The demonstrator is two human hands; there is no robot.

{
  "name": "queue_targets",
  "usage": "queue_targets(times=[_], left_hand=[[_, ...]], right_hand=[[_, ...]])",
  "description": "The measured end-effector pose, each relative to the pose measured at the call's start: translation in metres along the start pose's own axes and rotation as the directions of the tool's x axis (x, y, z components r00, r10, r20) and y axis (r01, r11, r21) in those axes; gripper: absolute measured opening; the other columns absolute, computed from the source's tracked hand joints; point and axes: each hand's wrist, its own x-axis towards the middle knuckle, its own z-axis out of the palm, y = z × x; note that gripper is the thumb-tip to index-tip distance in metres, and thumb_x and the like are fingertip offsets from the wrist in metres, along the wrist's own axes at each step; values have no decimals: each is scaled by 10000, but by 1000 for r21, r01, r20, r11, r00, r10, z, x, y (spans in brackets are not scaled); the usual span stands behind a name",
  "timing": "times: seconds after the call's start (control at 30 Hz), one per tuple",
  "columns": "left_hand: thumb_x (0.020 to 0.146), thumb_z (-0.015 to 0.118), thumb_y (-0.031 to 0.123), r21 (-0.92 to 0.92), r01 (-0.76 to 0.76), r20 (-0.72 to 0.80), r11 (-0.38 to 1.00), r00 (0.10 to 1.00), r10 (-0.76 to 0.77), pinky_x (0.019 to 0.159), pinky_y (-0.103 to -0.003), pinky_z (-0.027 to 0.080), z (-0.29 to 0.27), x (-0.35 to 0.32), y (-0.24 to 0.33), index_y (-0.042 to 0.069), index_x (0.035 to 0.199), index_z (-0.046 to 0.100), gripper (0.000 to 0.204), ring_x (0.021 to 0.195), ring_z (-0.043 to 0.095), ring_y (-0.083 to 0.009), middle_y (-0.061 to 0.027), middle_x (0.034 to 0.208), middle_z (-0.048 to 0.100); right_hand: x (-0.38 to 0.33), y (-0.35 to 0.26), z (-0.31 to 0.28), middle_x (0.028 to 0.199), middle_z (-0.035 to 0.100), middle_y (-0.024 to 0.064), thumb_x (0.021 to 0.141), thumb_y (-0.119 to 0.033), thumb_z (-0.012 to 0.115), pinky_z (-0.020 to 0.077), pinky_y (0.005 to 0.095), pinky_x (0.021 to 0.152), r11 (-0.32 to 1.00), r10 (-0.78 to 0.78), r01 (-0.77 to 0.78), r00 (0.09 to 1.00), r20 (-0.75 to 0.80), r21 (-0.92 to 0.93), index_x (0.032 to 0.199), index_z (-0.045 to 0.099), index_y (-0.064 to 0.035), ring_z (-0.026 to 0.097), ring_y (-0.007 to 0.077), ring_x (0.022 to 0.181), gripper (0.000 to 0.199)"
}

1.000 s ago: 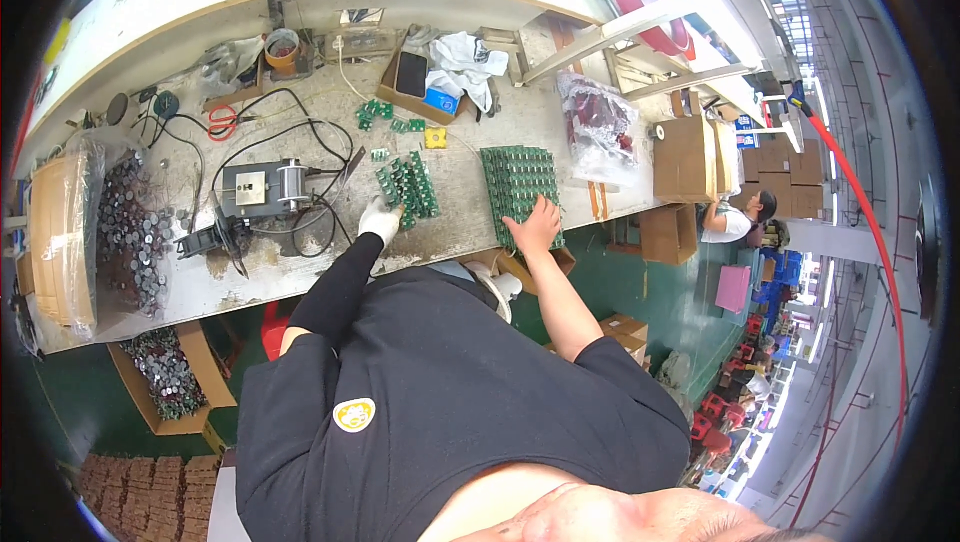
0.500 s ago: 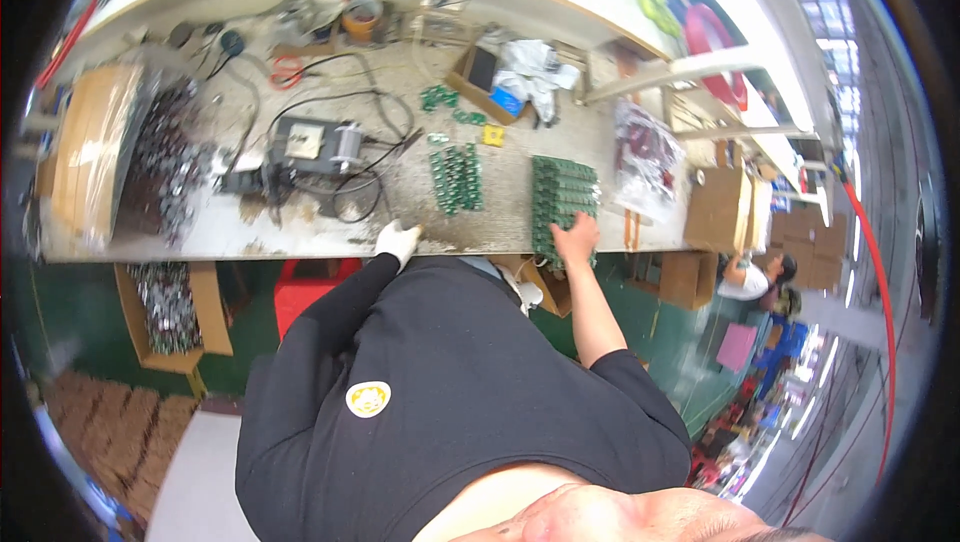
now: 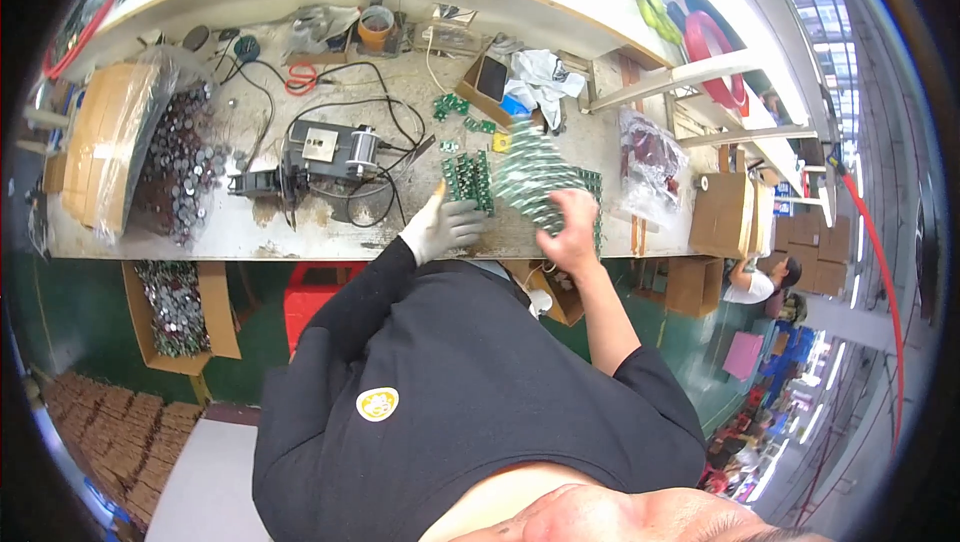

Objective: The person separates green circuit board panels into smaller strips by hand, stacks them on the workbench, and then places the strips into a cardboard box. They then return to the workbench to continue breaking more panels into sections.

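Note:
My right hand (image 3: 572, 232), bare, grips the near edge of a green circuit board panel (image 3: 535, 177). The panel is raised off the bench, tilted and smeared by motion. Partly behind it and my hand, more green panels (image 3: 592, 182) lie on the bench. My left hand (image 3: 445, 225), in a white glove, is open with its fingers stretched out to the right and its thumb up. It is beside the near end of several rows of small green circuit boards (image 3: 468, 182), close to the bench's front edge. Whether it touches them I cannot tell.
Left of centre sits a dark device with cables (image 3: 335, 152). Farther left, many small round metal parts (image 3: 185, 167) lie beside a plastic-wrapped carton (image 3: 105, 152). An open box with a white cloth (image 3: 545, 82) stands at the back; a plastic bag (image 3: 650, 162) lies at right.
My right hand has lifted a panel from the stack and swung it left. My left hand has moved right from the bench edge towards the small boards, its fingers now stretched out.

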Motion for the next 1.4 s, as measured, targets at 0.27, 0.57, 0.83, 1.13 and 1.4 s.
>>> queue_targets(times=[0.27,0.57,0.83,1.13,1.4], left_hand=[[764,427,712,182,-323,146,929,943,300,1019,-473,307,16,-18,34,-7,1348,309,933,1205,412,-350,-180,1357,376],[745,422,736,-97,-171,150,981,971,184,1013,-473,317,42,-41,44,-15,1353,296,975,1205,411,-349,-188,1360,366],[695,405,796,-388,-154,165,909,958,233,1003,-469,331,30,-93,45,-50,1352,272,1079,1202,414,-348,-219,1345,365],[777,664,357,964,-61,258,-261,471,843,950,-353,370,54,-127,103,-6,1183,501,568,1107,497,-266,-161,1165,541],[888,483,357,971,-148,202,-190,931,303,765,-348,447,95,-63,77,49,1030,571,350,866,598,-280,-156,897,616]], right_hand=[[11,-56,4,1140,478,140,610,-304,740,292,435,974,955,-120,95,990,73,280,1169,504,-27,407,319,1112,667],[67,-3,81,681,544,-15,927,-385,469,381,203,544,40,444,-635,703,556,771,805,589,-81,472,49,587,349],[53,-20,91,637,552,-33,912,-362,514,399,204,527,88,492,-690,657,570,719,768,593,-78,494,47,548,328],[60,-31,80,676,582,-40,932,-344,484,390,206,558,105,441,-673,692,572,733,816,627,-50,486,37,581,348],[68,-50,78,649,564,-46,924,-344,503,374,198,497,148,455,-699,676,579,699,772,609,-56,475,32,532,343]])
